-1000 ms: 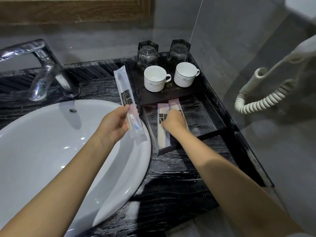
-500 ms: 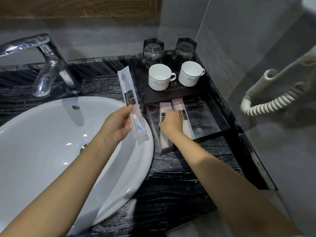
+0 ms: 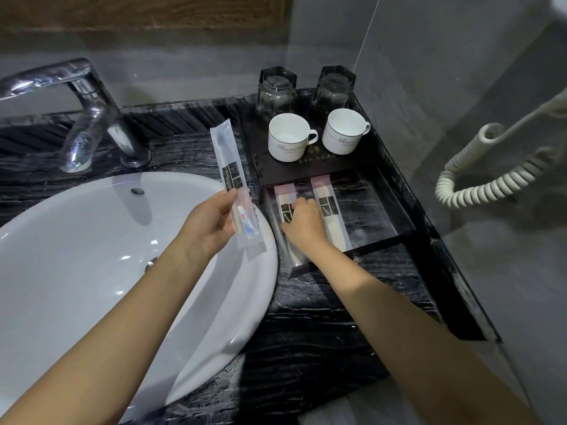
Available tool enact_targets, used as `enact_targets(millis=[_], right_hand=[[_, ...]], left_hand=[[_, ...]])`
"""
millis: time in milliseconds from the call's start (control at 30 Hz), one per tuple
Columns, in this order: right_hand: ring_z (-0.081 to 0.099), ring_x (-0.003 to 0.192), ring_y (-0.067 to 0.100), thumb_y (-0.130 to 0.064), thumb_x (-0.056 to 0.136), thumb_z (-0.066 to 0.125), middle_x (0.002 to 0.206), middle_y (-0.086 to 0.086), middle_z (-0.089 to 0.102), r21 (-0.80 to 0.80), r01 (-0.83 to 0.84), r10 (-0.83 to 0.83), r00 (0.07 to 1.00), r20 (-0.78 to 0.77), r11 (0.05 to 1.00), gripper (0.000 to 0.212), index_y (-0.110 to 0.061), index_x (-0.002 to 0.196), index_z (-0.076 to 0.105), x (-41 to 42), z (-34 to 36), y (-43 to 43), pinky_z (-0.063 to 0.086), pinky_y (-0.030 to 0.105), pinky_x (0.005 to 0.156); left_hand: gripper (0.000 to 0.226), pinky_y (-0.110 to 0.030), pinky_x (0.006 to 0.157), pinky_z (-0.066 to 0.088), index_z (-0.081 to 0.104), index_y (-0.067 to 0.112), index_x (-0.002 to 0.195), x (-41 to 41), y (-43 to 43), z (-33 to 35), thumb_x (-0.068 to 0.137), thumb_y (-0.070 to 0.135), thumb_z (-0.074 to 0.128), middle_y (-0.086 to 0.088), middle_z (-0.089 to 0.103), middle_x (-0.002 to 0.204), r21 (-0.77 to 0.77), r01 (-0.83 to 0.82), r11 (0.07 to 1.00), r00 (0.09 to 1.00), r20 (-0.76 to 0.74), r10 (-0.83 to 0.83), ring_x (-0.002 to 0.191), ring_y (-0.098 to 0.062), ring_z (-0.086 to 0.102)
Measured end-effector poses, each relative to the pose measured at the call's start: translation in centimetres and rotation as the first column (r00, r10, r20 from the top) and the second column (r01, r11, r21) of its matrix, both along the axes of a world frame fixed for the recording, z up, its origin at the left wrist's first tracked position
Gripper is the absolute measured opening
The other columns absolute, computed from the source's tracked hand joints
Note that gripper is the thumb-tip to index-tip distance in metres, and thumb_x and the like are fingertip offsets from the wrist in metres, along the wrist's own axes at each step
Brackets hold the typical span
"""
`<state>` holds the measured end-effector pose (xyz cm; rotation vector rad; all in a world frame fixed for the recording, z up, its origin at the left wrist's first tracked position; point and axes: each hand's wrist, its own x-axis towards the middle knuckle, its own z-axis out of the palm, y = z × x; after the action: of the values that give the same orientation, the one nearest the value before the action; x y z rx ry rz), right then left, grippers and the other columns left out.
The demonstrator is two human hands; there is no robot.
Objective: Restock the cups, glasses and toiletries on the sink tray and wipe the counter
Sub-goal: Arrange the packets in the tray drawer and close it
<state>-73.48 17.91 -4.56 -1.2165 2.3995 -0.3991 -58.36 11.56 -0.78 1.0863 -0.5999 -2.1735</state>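
Left hand (image 3: 211,228) raised at 11 o'clock, thumb and fingers pinched closed; right hand (image 3: 303,223) reaches toward 12 o'clock, palm down, fingers curled, both forearms bare

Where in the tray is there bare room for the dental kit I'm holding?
The right half of the tray's lower section is bare, between the right packet and the tray wall. The left side is crowded: the right hand covers the left packet.

Two hands put small packs by the sink.

The left hand (image 3: 211,228) holds a toothbrush pack (image 3: 234,185) above the white sink (image 3: 92,271). The right hand (image 3: 303,223) rests on a pack (image 3: 283,207) in the black tray (image 3: 395,237), beside another pack (image 3: 328,207). Two cups (image 3: 290,138) stand behind.
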Motion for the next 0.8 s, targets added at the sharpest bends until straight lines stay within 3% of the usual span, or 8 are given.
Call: enact_targets(millis=[100,200,300,400,500,633,800], right_hand=[[0.037,0.131,0.031,-0.018,0.087,0.065,0.139,0.017,0.039,0.008,-0.020,0.019,1.000,0.013,1.000,0.055,-0.002,0.135,0.041,0.0,0.0,0.1,0.040,0.037,0.106],[0.048,0.121,0.031,-0.020,0.086,0.067,0.132,0.016,0.047,-0.015,-0.008,0.009,0.998,0.064,1.000,0.045,-0.003,0.125,0.052,-1.0,0.7,0.3,0.045,0.037,0.099],[0.054,0.113,0.033,-0.021,0.086,0.066,0.125,0.017,0.054,-0.072,0.139,-0.141,0.990,-0.020,0.988,0.037,-0.003,0.117,0.058,-4.2,1.8,0.9,0.046,0.033,0.091],[0.048,0.121,0.036,-0.023,0.088,0.065,0.132,0.020,0.048,0.064,0.251,-0.247,0.967,-0.065,0.966,0.044,0.001,0.123,0.051,-7.2,2.1,1.9,0.045,0.039,0.095],[0.051,0.119,0.036,-0.017,0.088,0.064,0.132,0.020,0.049,0.142,0.244,-0.244,0.970,-0.018,0.959,0.041,0.000,0.123,0.051,-7.6,1.6,2.3,0.047,0.037,0.090],[0.055,0.114,0.033,-0.001,0.087,0.058,0.127,0.019,0.054,0.078,0.230,-0.231,0.973,0.005,0.970,0.034,-0.001,0.121,0.053,-7.0,0.9,2.1,0.048,0.034,0.085],[0.059,0.109,0.031,0.003,0.085,0.057,0.120,0.017,0.061,0.029,0.224,-0.225,0.972,0.065,0.974,0.027,-0.002,0.112,0.059,-7.6,0.6,2.3,0.049,0.031,0.081]], left_hand=[[0.016,-0.023,0.055,0.057,0.063,0.009,0.085,0.0,0.0,0.0,0.092,0.010,0.048,0.000,0.072,0.062,-0.005,0.005,1.000,1.000,0.003,-0.005,0.058,-0.011,0.069],[0.014,-0.023,0.055,0.057,0.062,0.009,0.086,0.0,0.0,0.1,0.091,0.010,0.049,0.001,0.072,0.062,-0.005,0.002,1.000,1.000,0.013,-0.002,0.058,-0.010,0.069],[0.015,-0.022,0.053,0.056,0.062,0.008,0.085,0.1,0.0,0.2,0.091,0.009,0.049,0.001,0.072,0.060,-0.013,-0.005,1.000,1.000,0.020,0.005,0.057,-0.010,0.069],[0.015,-0.023,0.052,0.057,0.062,0.008,0.084,0.1,0.0,0.1,0.091,0.009,0.049,0.001,0.071,0.058,-0.008,-0.013,1.000,1.000,0.018,0.013,0.055,-0.010,0.069],[0.014,-0.023,0.054,0.057,0.062,0.008,0.085,-0.2,0.2,0.0,0.091,0.009,0.050,0.001,0.071,0.060,0.001,0.003,1.000,1.000,0.023,-0.003,0.057,-0.011,0.069],[0.014,-0.022,0.058,0.058,0.063,0.009,0.086,-0.6,0.4,-0.1,0.091,0.009,0.050,0.002,0.073,0.064,-0.001,0.021,1.000,0.999,0.026,-0.021,0.060,-0.009,0.069],[0.016,-0.022,0.057,0.057,0.063,0.010,0.083,-0.6,0.4,0.0,0.091,0.010,0.049,0.002,0.072,0.062,-0.012,0.018,1.000,0.999,0.038,-0.017,0.059,-0.008,0.069]])
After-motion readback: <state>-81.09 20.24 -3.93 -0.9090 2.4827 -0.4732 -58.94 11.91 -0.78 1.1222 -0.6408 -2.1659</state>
